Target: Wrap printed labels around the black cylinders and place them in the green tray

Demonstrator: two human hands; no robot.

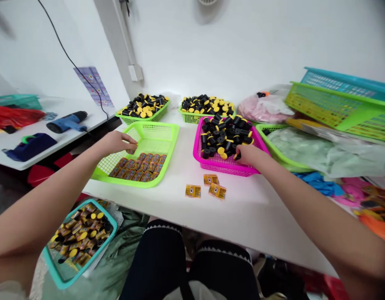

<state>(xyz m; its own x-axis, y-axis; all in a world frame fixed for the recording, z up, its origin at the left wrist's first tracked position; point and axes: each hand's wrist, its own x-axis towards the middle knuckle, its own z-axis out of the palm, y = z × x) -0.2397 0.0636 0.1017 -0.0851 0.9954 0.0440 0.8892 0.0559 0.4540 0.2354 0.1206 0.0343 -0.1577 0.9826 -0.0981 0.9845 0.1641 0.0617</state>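
Note:
My left hand (119, 143) hovers over the light-green basket (175, 143), fingers loosely bent and slightly apart, with nothing visible in them. Inside that basket, rows of small cylinders in printed wrappers (137, 166) fill the near part. At the near right corner of the pink basket (223, 168), my right hand (250, 156) closes its fingertips on a small black cylinder (237, 156), partly hidden by the fingers. A heap of black cylinders with yellow ends (223, 133) lies in this basket. Flat printed wrappers (192, 191) rest on the white table in front of it.
Two more green baskets (155, 116) of black-and-yellow cylinders stand against the wall. Below left, a teal basket (63, 283) holds wrapped cylinders. On the side table lie a blue heat gun (67, 122) and a tape dispenser (33, 146). Stacked baskets (339, 108) and plastic bags (311, 146) crowd the right.

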